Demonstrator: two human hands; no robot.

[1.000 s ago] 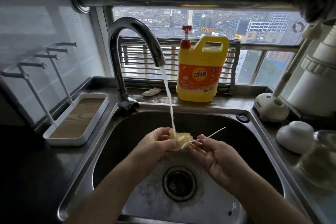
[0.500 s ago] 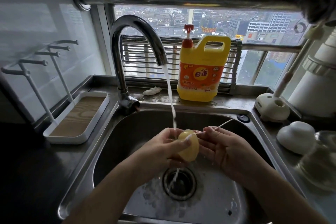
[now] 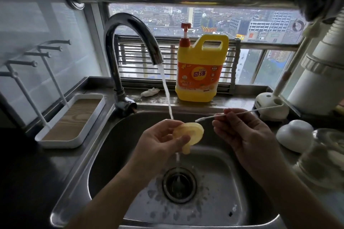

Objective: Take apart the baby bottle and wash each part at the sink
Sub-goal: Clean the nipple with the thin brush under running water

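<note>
1. Yellowish silicone nipple (image 3: pixel 189 134) is pinched in the left hand (image 3: pixel 160 141), thumb over its near edge and fingers curled behind; it is held above the sink (image 3: pixel 104 154) basin, over the drain (image 3: pixel 179 185).
2. Water stream (image 3: pixel 166 91) from the chrome faucet (image 3: pixel 128 29) is seen landing at the left hand's fingers beside the nipple's far-left edge; a thin run continues below into the drain.
3. Thin white brush (image 3: pixel 232 114) is pinched by the right hand (image 3: pixel 242 134) between thumb and fingertips, other fingers loosely curled; its bristle tip points left and sits just beside the nipple's far rim. Contact cannot be told.
4. Yellow detergent jug (image 3: pixel 200 72) stands on the far ledge, right of the faucet.
5. White drying rack (image 3: pixel 72 121) sits on the counter at left.
6. White dome-shaped part (image 3: pixel 294 135) and a clear glass bottle (image 3: pixel 323 158) rest on the counter at right, near the sink edge.
</note>
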